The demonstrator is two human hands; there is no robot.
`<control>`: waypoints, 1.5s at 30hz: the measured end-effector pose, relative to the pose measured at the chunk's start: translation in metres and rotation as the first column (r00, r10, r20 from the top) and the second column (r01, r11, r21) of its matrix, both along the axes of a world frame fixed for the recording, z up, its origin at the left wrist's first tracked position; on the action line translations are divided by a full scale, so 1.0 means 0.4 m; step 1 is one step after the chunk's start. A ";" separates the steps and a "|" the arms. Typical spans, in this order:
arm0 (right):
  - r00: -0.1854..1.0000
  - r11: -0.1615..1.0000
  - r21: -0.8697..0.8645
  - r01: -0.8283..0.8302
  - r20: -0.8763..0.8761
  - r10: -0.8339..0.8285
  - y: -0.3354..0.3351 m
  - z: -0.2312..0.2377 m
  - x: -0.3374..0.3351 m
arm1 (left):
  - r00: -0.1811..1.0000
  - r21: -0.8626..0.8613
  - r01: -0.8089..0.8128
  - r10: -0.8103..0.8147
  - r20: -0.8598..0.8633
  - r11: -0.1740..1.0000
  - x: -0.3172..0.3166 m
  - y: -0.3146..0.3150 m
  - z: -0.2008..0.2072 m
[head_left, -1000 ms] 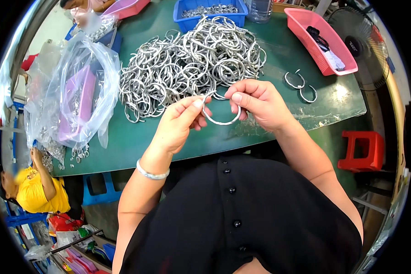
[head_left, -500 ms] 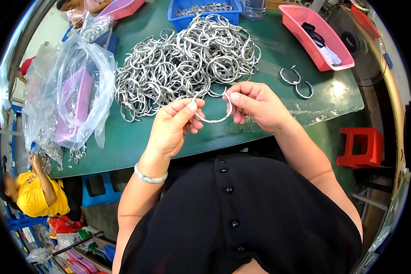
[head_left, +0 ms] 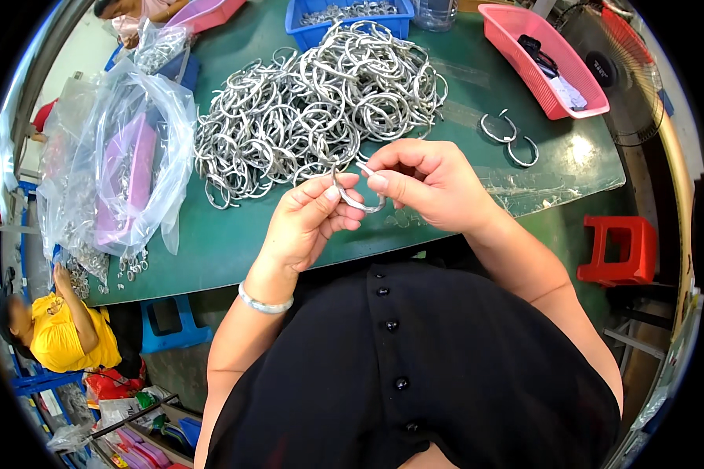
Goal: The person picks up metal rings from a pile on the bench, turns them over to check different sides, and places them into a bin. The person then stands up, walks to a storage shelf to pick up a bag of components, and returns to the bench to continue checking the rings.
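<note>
A silver open-ended metal ring, like a bangle (head_left: 361, 206), is held up between both hands just in front of the heap. My left hand (head_left: 309, 216) pinches one side of it between thumb and fingers. My right hand (head_left: 426, 184) grips the other end, thumb and index finger closed on it. The ring is tilted, its curve hanging toward me. Behind the hands rises a large tangled heap of similar silver rings (head_left: 321, 109). Two separate silver rings (head_left: 499, 127) lie on the green table (head_left: 555, 176) to the right of my right hand.
Clear plastic bags (head_left: 78, 168) and a purple tray (head_left: 125, 184) lie at left. A blue bin (head_left: 352, 30) and a pink basket (head_left: 540, 66) stand at the back, near a fan (head_left: 602, 70). A red stool (head_left: 618, 250) is at right; a co-worker in yellow (head_left: 66, 332) is at left.
Both hands have drawn closer together, the right moving left. The ring between them has turned from facing me nearly round to a tilted, narrower view.
</note>
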State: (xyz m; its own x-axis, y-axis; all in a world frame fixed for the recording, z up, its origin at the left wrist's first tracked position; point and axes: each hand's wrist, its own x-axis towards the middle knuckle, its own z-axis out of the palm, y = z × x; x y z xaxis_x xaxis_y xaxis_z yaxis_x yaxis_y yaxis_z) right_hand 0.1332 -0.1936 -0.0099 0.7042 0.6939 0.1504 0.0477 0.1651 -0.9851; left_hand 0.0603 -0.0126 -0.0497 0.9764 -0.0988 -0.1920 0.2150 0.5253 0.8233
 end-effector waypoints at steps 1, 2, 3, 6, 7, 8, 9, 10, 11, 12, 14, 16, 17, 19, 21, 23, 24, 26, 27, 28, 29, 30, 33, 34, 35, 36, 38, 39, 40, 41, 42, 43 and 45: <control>1.000 0.999 0.032 -0.023 -0.005 0.023 0.004 0.006 0.000 | 1.000 -0.059 0.027 -0.027 0.002 0.998 0.001 0.000 -0.003; 0.998 0.998 0.042 -0.050 -0.039 0.052 0.007 0.014 0.001 | 1.000 -0.059 0.027 -0.027 0.000 0.998 0.001 0.000 -0.004; 0.998 0.998 0.042 -0.050 -0.042 0.051 0.013 0.009 0.002 | 0.999 -0.102 0.044 -0.044 0.003 0.994 0.001 0.000 -0.005; 0.999 0.998 0.054 -0.026 0.020 0.025 0.027 -0.006 0.003 | 0.995 -0.186 0.094 -0.095 0.004 0.978 0.003 0.001 -0.016; 0.999 0.999 0.042 -0.025 0.033 0.024 0.032 -0.005 0.004 | 0.992 -0.226 0.123 -0.125 0.004 0.966 0.003 0.002 -0.022; 0.999 0.999 0.030 -0.024 0.045 0.023 0.034 -0.004 0.005 | 0.992 -0.227 0.121 -0.124 0.002 0.966 0.002 0.002 -0.026; 0.999 0.999 0.030 -0.025 0.043 0.024 0.036 -0.002 0.007 | 0.992 -0.247 0.123 -0.128 -0.005 0.961 0.001 0.001 -0.031; 0.999 0.999 0.024 -0.043 0.028 0.042 0.037 0.003 0.009 | 0.991 -0.266 0.125 -0.132 -0.010 0.956 0.001 0.000 -0.034; 0.998 0.998 0.019 -0.061 0.014 0.061 0.038 0.006 0.011 | 0.991 -0.267 0.123 -0.131 -0.010 0.956 0.001 0.000 -0.036; 0.998 0.998 0.018 -0.062 0.013 0.062 0.038 0.007 0.012 | 0.991 -0.280 0.118 -0.131 -0.030 0.953 0.000 0.000 -0.037; 0.998 0.998 0.013 -0.064 -0.003 0.064 0.037 0.006 0.013 | 0.990 -0.294 0.113 -0.133 -0.050 0.949 0.000 -0.003 -0.039; 0.998 0.998 0.026 -0.060 -0.023 0.061 0.036 0.004 0.013 | 0.988 -0.298 0.107 -0.135 -0.076 0.949 -0.001 -0.009 -0.036; 0.997 0.998 0.040 -0.055 -0.043 0.057 0.035 0.003 0.013 | 0.988 -0.298 0.106 -0.134 -0.076 0.949 -0.002 -0.010 -0.034; 0.997 0.999 0.022 -0.040 -0.064 0.042 0.031 0.013 0.019 | 0.984 -0.314 0.110 -0.149 -0.102 0.943 -0.003 -0.013 -0.027; 0.996 1.000 0.004 -0.024 -0.085 0.025 0.026 0.018 0.022 | 0.981 -0.299 0.096 -0.142 -0.134 0.949 -0.003 -0.020 -0.013; 0.996 1.000 -0.004 -0.001 -0.088 0.001 0.023 0.020 0.023 | 0.978 -0.281 0.081 -0.131 -0.163 0.956 -0.004 -0.020 -0.012; 0.996 1.000 -0.003 -0.003 -0.088 0.002 0.022 0.020 0.025 | 0.977 -0.299 0.105 -0.154 -0.146 0.948 -0.003 -0.016 -0.018; 0.995 1.000 0.004 -0.014 -0.102 0.015 0.019 0.020 0.027 | 0.975 -0.317 0.133 -0.181 -0.127 0.939 -0.003 -0.015 -0.021; 0.995 1.000 0.004 -0.013 -0.102 0.014 0.018 0.020 0.027 | 0.974 -0.321 0.139 -0.188 -0.127 0.937 -0.003 -0.015 -0.021; 0.994 1.000 -0.001 -0.005 -0.108 0.005 0.015 0.019 0.025 | 0.972 -0.326 0.144 -0.195 -0.128 0.934 -0.005 -0.018 -0.022; 0.994 1.000 -0.006 0.002 -0.113 -0.003 0.011 0.017 0.023 | 0.972 -0.327 0.145 -0.196 -0.129 0.934 -0.009 -0.023 -0.019; 0.993 1.000 -0.007 0.003 -0.115 -0.004 0.005 0.015 0.023 | 0.984 -0.242 0.088 -0.122 -0.129 0.966 -0.014 -0.032 -0.014; 0.999 0.997 -0.080 -0.009 -0.045 0.005 -0.008 0.006 0.034 | 0.998 -0.044 -0.050 0.048 -0.038 0.998 -0.013 -0.040 -0.017; 1.000 0.999 -0.050 -0.005 0.018 0.005 -0.013 -0.006 0.034 | 0.990 0.058 -0.134 0.131 0.052 0.989 -0.014 -0.043 -0.019; 0.997 1.000 -0.018 -0.002 0.081 0.004 -0.020 -0.014 0.035 | 0.990 0.058 -0.134 0.131 0.052 0.989 -0.015 -0.046 -0.020; 0.991 0.999 -0.042 -0.006 0.132 0.011 -0.029 -0.017 0.038 | 0.976 0.147 -0.197 0.178 0.128 0.969 -0.017 -0.050 -0.020; 0.989 0.998 -0.054 0.013 0.147 -0.005 -0.042 -0.024 0.041 | 0.944 0.268 -0.283 0.218 0.249 0.921 -0.020 -0.051 -0.017; 0.987 0.997 -0.067 0.032 0.162 -0.021 -0.048 -0.027 0.041 | 0.944 0.269 -0.283 0.217 0.249 0.921 -0.021 -0.052 -0.017; 0.986 0.997 -0.068 0.032 0.163 -0.020 -0.051 -0.029 0.041 | 0.914 0.356 -0.327 0.197 0.355 0.875 -0.023 -0.051 -0.018; 0.981 0.996 -0.071 0.051 0.191 -0.037 -0.053 -0.031 0.041 | 0.876 0.433 -0.377 0.163 0.453 0.819 -0.023 -0.049 -0.019; 0.975 0.995 -0.074 0.070 0.218 -0.052 -0.054 -0.032 0.042 | 0.876 0.432 -0.377 0.164 0.454 0.819 -0.022 -0.045 -0.020; 0.974 0.995 -0.074 0.070 0.218 -0.053 -0.057 -0.033 0.042 | 0.844 0.479 -0.410 0.124 0.522 0.776 -0.021 -0.042 -0.021; 0.969 0.995 -0.064 0.075 0.240 -0.058 -0.061 -0.036 0.044 | 0.808 0.520 -0.445 0.077 0.584 0.729 -0.020 -0.039 -0.020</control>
